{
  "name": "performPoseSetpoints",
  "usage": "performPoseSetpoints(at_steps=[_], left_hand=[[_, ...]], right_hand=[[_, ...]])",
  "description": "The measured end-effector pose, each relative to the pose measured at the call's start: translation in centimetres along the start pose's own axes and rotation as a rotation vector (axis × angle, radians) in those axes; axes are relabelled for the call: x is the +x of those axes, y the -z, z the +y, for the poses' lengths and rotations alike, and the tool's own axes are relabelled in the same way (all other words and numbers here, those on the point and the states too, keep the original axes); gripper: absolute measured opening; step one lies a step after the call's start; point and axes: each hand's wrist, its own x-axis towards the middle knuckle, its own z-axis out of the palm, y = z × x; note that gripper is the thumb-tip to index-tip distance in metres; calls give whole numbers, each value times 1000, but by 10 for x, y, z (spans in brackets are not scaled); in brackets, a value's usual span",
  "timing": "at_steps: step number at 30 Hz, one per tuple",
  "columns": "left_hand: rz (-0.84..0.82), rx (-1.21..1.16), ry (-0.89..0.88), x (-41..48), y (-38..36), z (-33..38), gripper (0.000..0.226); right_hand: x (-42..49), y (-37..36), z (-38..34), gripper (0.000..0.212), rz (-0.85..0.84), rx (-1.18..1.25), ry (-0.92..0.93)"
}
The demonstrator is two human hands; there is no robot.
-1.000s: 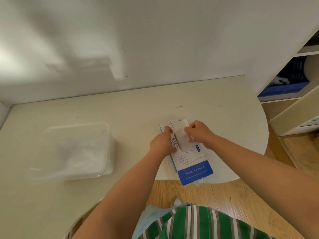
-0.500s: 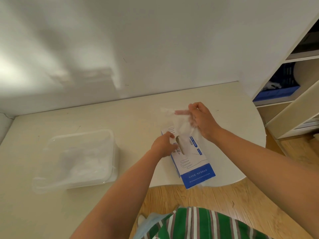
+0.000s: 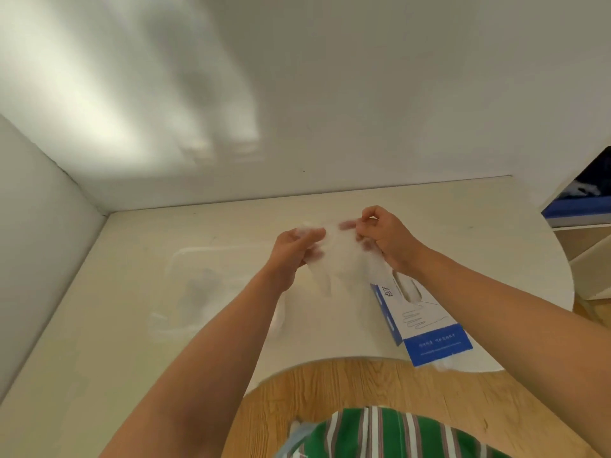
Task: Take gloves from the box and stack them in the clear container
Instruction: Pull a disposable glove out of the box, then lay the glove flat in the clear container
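A thin clear plastic glove (image 3: 334, 256) hangs stretched between my two hands above the table. My left hand (image 3: 297, 247) pinches its left edge and my right hand (image 3: 385, 238) pinches its right edge. The white and blue glove box (image 3: 426, 320) lies flat at the table's front edge, below my right wrist, with more gloves showing in its slot. The clear container (image 3: 205, 285) sits to the left on the table, blurred and partly hidden by my left forearm, with clear gloves inside.
The cream table (image 3: 132, 325) meets white walls at the back and left. Its rounded front edge overhangs a wooden floor (image 3: 347, 391). A shelf unit with a blue item (image 3: 582, 200) stands at the right.
My right hand pulled a glove up out of the box. My left hand left the box and took the glove's other edge. Both hands rose and the view swung left.
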Motion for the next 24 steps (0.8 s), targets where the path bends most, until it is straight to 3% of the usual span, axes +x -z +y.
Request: performPoseSetpoints(at_steps=[2,8,11,15,18,20,22,24], left_hand=[[18,-25,19,-6,26,-2,11],[144,-116,132,-31,94,6,60],[164,-22,127,-44,129,8,54],[290,308,71,-55,158,-4,19],[442,570,57,-55,173,-15,9],[500,802,69,-56,183,-22,10],[532,1008,57,-56,188,-26,13],[534,1124,43,-55,194,-29,16]], right_hand=[[5,-20,1,29,-10,-19,40],[16,-85,11,31,-132,-150,36],[21,-121,16,32,-221,-210,11],[30,-160,27,29,-256,-423,42],[36,-187,41,27,-36,-798,294],[37,-205,46,21,71,-908,510],[36,-215,50,16,-19,-894,600],[36,-225,57,16,-196,-967,447]])
